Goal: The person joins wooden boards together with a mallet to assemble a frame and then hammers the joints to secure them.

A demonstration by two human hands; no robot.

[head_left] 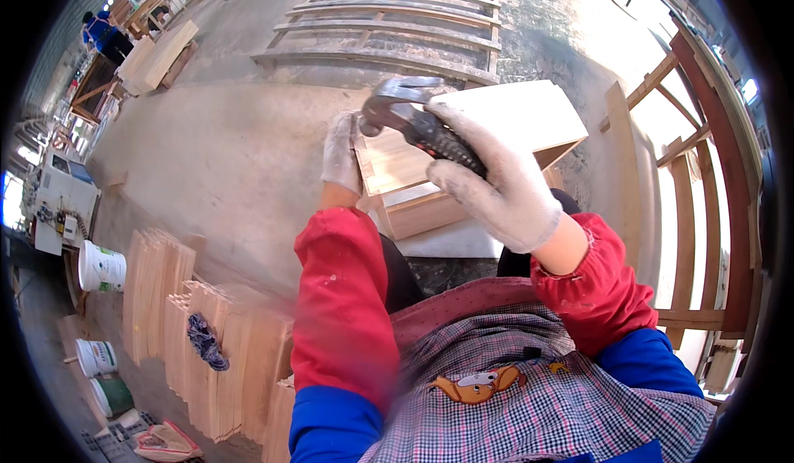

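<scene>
My right hand, in a white work glove, is closed round the dark grip of a claw hammer. The hammer's metal head is raised above a pale wooden drawer-like box in front of my lap. At the box's left side is my gloved left hand, reaching along its edge; its fingers are mostly hidden behind the wood, so their grip cannot be made out. A white-topped wooden piece stands just behind the box, partly covered by my right hand and the hammer.
Stacked wooden boards stand at lower left, a dark crumpled cloth on them. White buckets sit further left. A slatted wooden pallet lies ahead; a wooden rack rises at right. Another person stands far left.
</scene>
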